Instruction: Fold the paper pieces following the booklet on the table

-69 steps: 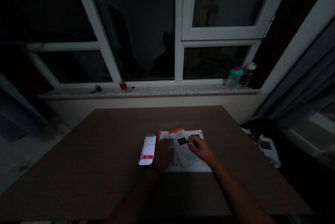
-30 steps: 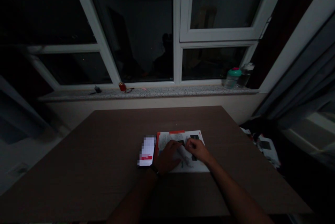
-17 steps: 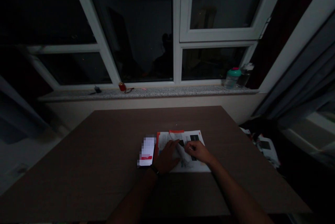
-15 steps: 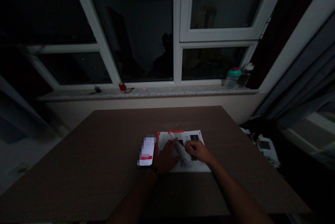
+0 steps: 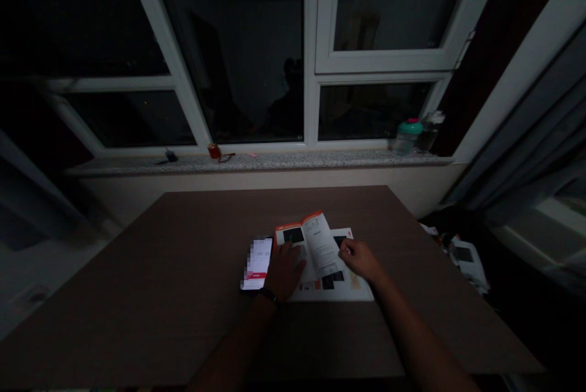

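A printed booklet with orange-red page tops lies opened on the table, one page raised and slanting over the sheets beneath. My left hand, a dark band at its wrist, rests flat on the left page with its fingers spread. At the right edge of the raised page, my right hand is closed with the fingers curled in. Whether the page edge is between those fingers cannot be made out. Just left of the booklet lies a phone with a lit screen, partly blurred out.
The brown table reaches to the wall below the window. On the stone sill stand a small red object, a small dark item and a teal-lidded bottle beside a clear one. Papers lie beyond the table's right edge.
The page that was curled up between my hands has opened out and now slants across the booklet. My right hand has moved slightly right; my left hand has shifted a little left.
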